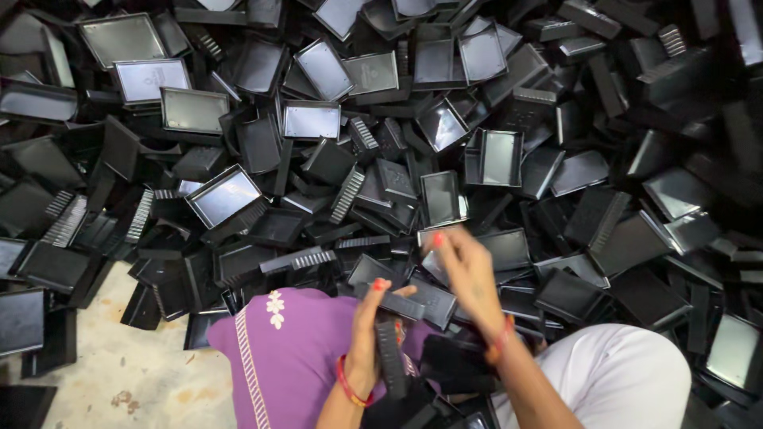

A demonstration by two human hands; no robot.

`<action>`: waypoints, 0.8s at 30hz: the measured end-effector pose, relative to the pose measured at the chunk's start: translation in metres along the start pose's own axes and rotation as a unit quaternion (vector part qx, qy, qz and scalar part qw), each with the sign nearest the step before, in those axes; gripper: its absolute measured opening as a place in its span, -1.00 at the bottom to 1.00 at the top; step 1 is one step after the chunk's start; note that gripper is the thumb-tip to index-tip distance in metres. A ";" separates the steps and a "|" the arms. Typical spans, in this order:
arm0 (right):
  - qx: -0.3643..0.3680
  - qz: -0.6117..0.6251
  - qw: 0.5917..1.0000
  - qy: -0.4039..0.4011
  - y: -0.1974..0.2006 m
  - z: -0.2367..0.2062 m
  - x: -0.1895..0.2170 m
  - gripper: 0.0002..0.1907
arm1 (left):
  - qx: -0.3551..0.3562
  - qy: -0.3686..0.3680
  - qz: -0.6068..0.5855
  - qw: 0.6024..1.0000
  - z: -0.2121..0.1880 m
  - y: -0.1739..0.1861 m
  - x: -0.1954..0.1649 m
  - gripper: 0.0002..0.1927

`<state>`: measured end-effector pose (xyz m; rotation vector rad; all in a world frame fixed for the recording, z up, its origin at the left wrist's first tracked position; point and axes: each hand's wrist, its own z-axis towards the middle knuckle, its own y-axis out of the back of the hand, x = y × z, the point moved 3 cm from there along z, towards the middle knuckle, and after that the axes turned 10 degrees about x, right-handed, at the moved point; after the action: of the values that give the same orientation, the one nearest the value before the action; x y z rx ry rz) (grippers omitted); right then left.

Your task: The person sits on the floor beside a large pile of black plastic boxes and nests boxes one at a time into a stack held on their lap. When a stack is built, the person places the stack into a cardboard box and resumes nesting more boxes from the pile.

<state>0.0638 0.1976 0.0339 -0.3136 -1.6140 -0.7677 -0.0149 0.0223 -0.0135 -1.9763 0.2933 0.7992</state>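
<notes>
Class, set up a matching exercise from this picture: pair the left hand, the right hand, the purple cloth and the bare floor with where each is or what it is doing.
Things:
1. left hand
2. right hand
3. purple cloth
4. bare floor

Descriptions:
A. lower left corner, pale and speckled
B. grips a stack of black plastic parts
C. reaches out over the black pile
D. draped over the knee, white trim

Pairs: 1-B, 2-C, 3-D, 4-A

left hand (367, 342) gripping, right hand (469, 270) reaching
</notes>
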 end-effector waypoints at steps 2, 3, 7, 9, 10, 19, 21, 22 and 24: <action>-0.147 -0.282 0.943 0.101 0.011 0.041 -0.004 -0.58 | 0.005 0.013 -0.122 0.992 0.001 0.006 0.000 -0.38; -0.167 -0.315 0.929 0.099 0.011 0.061 -0.007 -0.46 | 0.018 0.006 -0.093 0.995 0.006 0.005 -0.003 -0.38; -0.164 -0.333 0.927 0.049 0.007 0.100 -0.004 -0.07 | 0.016 0.012 -0.009 1.000 0.012 0.007 0.001 -0.39; -0.153 -0.273 0.949 0.030 0.006 0.088 0.005 -0.13 | 0.010 0.015 0.006 1.000 0.011 0.015 0.000 -0.41; -0.147 -0.245 0.958 0.020 0.009 0.079 0.012 -0.16 | 0.018 0.007 0.007 1.000 0.013 0.018 0.000 -0.42; 0.160 -0.042 0.985 0.036 -0.003 -0.071 0.009 -0.40 | 0.049 0.012 0.018 0.999 0.006 -0.002 0.019 -0.65; 0.172 0.023 0.984 0.030 0.010 -0.075 0.003 -0.40 | 0.069 0.016 0.042 0.997 -0.002 -0.012 0.015 -0.65; 0.184 0.057 0.981 0.010 0.019 -0.075 0.001 -0.38 | 0.079 0.019 0.067 0.994 -0.006 -0.017 0.013 -0.63; 0.167 0.166 0.972 -0.006 0.027 -0.076 -0.002 -0.38 | 0.083 0.015 0.121 0.989 -0.008 -0.022 0.004 -0.61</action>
<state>0.1390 0.1699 0.0420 -0.3331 -1.6158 -0.2342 0.0026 0.0274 0.0019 -1.8194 0.6066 0.8681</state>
